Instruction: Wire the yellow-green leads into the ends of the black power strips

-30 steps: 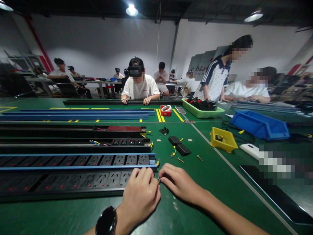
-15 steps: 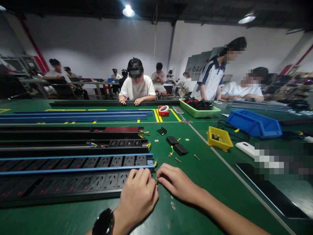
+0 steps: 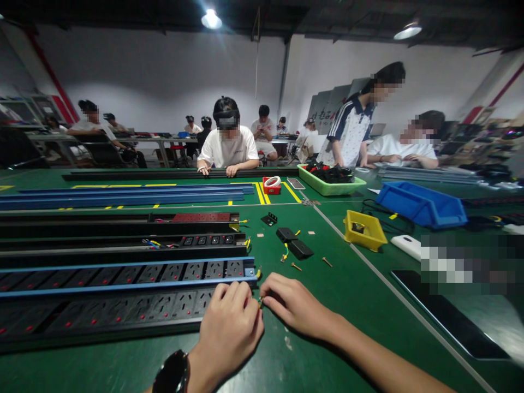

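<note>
My left hand (image 3: 231,322) curls over the right end of the nearest black power strip (image 3: 123,314) and covers that end. Its fingers are closed, with the tips hidden. Facing it, my right hand (image 3: 289,303) pinches a short yellow-green wire (image 3: 260,302) between thumb and forefinger, close against the left fingers. Whether the left fingers also grip this wire is hidden. Just behind lies a blue-framed power strip (image 3: 155,273), a yellow-green wire end sticking out at its right. Black end caps (image 3: 301,249) and screws (image 3: 296,267) rest beyond my right hand.
Two more black strips (image 3: 204,248) lie farther back, with blue rails (image 3: 135,194) beyond. To the right are a yellow bin (image 3: 368,240), a blue bin (image 3: 421,204), a green basket (image 3: 327,188) and a dark phone-like slab (image 3: 446,314). A co-worker (image 3: 229,144) sits opposite.
The whole view has shifted slightly to the left. Both hands keep nearly the same pose at the strip's end, with the wire still in the right fingers.
</note>
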A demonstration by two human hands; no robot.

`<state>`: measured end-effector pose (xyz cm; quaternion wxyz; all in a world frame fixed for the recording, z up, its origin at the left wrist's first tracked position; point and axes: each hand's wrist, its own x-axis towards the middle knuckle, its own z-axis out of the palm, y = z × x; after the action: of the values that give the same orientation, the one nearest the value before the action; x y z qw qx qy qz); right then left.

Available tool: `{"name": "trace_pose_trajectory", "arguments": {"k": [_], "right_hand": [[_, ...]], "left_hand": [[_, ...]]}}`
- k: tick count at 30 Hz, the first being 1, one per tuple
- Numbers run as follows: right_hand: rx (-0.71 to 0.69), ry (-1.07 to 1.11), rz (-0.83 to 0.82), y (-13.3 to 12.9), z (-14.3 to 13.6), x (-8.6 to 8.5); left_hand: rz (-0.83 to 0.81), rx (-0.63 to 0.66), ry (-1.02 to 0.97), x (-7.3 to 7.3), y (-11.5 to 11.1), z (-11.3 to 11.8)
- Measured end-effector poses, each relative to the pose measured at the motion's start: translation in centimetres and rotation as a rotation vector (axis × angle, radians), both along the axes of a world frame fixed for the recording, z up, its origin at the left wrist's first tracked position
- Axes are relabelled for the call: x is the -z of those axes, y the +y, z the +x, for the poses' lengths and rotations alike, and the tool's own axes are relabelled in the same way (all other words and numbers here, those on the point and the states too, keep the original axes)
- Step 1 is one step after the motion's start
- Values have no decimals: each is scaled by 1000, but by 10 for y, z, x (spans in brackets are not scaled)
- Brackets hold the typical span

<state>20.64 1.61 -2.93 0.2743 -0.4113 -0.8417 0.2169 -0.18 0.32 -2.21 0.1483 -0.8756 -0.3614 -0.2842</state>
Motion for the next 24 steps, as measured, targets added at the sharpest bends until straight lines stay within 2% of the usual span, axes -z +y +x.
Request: {"name": "trace_pose_trajectory", "arguments": {"k": [24], "right_hand": [[3,-17,7,-1,0,-2]], "left_hand": [[0,12,-16,2,0,-1]]}}
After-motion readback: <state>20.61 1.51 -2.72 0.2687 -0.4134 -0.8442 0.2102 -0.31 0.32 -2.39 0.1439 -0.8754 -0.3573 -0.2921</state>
